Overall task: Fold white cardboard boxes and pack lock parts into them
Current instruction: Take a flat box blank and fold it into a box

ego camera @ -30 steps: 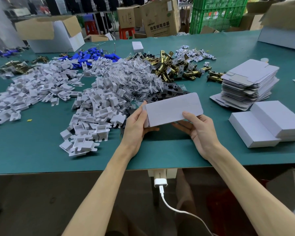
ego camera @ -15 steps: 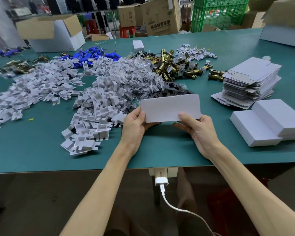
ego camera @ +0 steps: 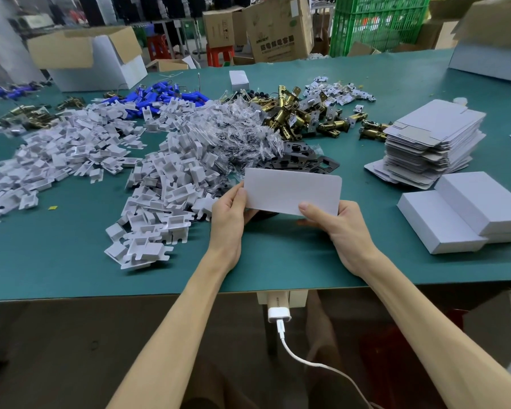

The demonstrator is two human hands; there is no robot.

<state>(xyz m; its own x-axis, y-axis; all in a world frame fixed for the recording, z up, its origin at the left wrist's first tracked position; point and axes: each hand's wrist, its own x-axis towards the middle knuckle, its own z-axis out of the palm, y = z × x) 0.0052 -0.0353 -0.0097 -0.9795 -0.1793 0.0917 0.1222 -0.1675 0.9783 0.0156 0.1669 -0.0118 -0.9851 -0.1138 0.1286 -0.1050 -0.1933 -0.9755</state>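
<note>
I hold a white cardboard box (ego camera: 292,191) above the green table (ego camera: 71,261), its broad white face tilted toward me. My left hand (ego camera: 229,215) grips its left end, thumb on the front. My right hand (ego camera: 334,224) grips the lower right edge, thumb on the front and fingers behind. Beyond the box lie black lock plates (ego camera: 304,157), brass latch bolts (ego camera: 304,116), bagged screws (ego camera: 239,137) and a heap of white cardboard inserts (ego camera: 171,184).
A stack of flat white box blanks (ego camera: 428,143) stands at the right, with folded white boxes (ego camera: 466,216) in front of it. Blue parts (ego camera: 160,97) lie at the back. A second heap of white inserts (ego camera: 50,160) spreads left. Cartons and a green crate (ego camera: 378,22) stand behind.
The box has tipped up, so its broad face now stands more upright toward me, and it has shifted slightly. Both hands keep their hold.
</note>
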